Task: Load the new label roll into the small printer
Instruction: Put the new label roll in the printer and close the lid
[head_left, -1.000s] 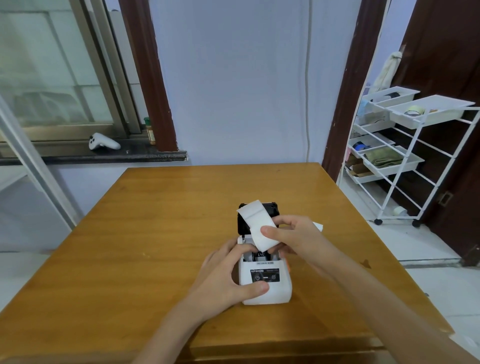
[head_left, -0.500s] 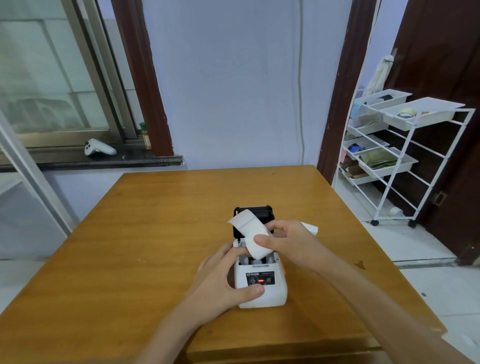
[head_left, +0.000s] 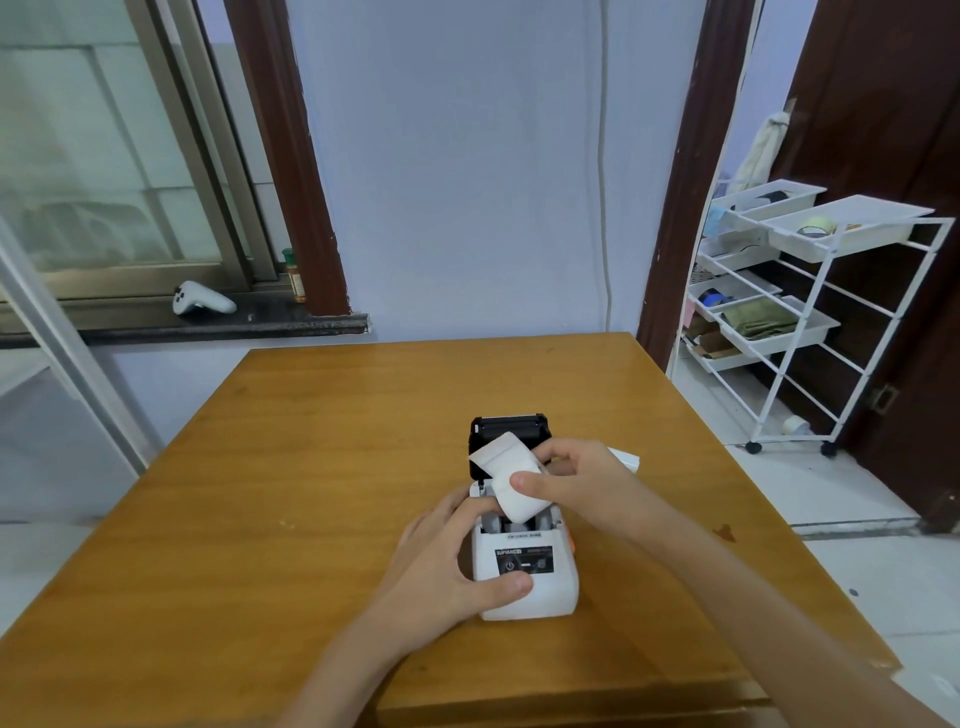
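Observation:
A small white printer (head_left: 530, 577) stands on the wooden table (head_left: 311, 467) with its black lid (head_left: 508, 428) flipped up at the back. My left hand (head_left: 452, 561) grips the printer's left side, thumb across its front. My right hand (head_left: 576, 483) holds a white label roll (head_left: 511, 483) over the open paper bay, its loose end sticking up to the left. The roll's lower edge sits at the bay's mouth; whether it rests inside is hidden by my fingers.
A white scrap or wrapper (head_left: 626, 460) lies on the table behind my right hand. A white wire shelf cart (head_left: 810, 312) stands on the floor to the right. A white game controller (head_left: 200, 301) rests on the window sill at the left.
The roll has come down a little toward the open bay in my right hand. The red light seen on the printer's panel half a second ago is no longer visible. My left hand keeps its grip.

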